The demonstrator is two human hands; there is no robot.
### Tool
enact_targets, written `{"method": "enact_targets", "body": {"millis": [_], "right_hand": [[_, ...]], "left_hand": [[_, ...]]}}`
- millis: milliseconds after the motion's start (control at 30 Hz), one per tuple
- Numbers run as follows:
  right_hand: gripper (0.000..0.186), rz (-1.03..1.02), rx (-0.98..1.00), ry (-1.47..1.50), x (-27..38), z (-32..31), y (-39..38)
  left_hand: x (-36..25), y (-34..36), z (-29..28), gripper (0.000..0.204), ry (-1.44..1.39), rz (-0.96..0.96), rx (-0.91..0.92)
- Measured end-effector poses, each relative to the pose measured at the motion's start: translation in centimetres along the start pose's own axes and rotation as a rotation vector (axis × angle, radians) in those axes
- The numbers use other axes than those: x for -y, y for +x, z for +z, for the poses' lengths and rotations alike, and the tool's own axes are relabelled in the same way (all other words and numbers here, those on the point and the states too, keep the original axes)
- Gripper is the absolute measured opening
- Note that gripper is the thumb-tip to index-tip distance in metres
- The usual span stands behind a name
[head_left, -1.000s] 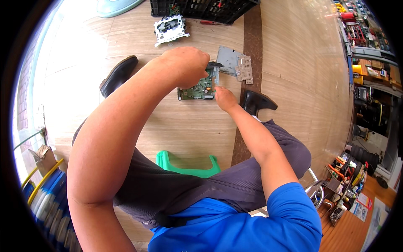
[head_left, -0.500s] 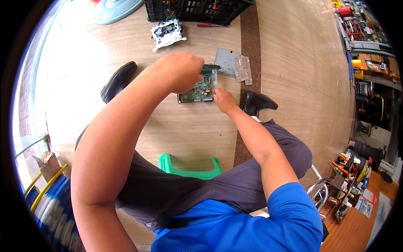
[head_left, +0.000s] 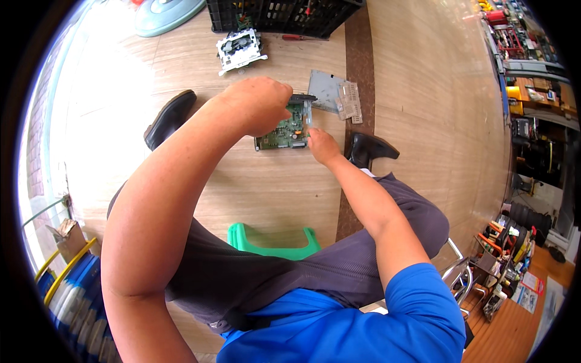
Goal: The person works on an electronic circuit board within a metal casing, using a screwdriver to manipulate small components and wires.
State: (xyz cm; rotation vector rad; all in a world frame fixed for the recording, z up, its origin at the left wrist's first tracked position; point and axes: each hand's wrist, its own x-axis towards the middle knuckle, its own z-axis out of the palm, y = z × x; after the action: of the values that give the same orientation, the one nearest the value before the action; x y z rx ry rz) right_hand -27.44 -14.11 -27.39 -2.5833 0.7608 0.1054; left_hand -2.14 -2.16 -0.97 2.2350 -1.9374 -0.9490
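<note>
On the floor between my shoes lies a green circuit board (head_left: 283, 134) in a metal frame, with a dark strip (head_left: 302, 97) along its far edge. My left hand (head_left: 261, 104) is above the board's far left part, its fingers curled closed. Whatever they grip is hidden beneath the hand. At the board's right edge, my right hand (head_left: 324, 146) is closed on the frame, the thumb lying along the side. A grey metal cover plate (head_left: 327, 91) lies just beyond to the right, with perforated metal pieces (head_left: 349, 103) overlapping its edge.
Farther off sits a white-framed disc mechanism (head_left: 240, 51). A black plastic crate (head_left: 284, 18) stands behind it, with a red-handled screwdriver (head_left: 293, 37) in front. Close to me is a green stool (head_left: 272, 247). Crowded shelves (head_left: 526, 121) line the right side.
Both hands keep almost the same place and grip at the circuit board. The whole view has shifted very slightly; nothing else visibly moved.
</note>
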Motion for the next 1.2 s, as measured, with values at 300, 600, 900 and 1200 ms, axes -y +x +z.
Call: {"method": "enact_targets", "body": {"millis": [300,600,900,1200], "right_hand": [[0.018,0.002,0.042,-0.027,-0.2,-0.2,-0.3],[0.009,-0.002,0.029,-0.029,0.2,-0.2,-0.2],[0.009,0.003,0.068,-0.077,0.4,-0.3,-0.2],[0.010,0.000,0.082,-0.109,0.9,-0.8,-0.3]], "left_hand": [[-0.4,-0.1,-0.3,0.031,-0.022,-0.017,0.023],[-0.3,-0.2,-0.4,0.030,-0.008,-0.033,0.040],[-0.2,0.1,-0.1,0.031,-0.014,-0.017,0.033],[-0.2,-0.1,-0.2,0.030,-0.018,-0.004,0.025]]}}
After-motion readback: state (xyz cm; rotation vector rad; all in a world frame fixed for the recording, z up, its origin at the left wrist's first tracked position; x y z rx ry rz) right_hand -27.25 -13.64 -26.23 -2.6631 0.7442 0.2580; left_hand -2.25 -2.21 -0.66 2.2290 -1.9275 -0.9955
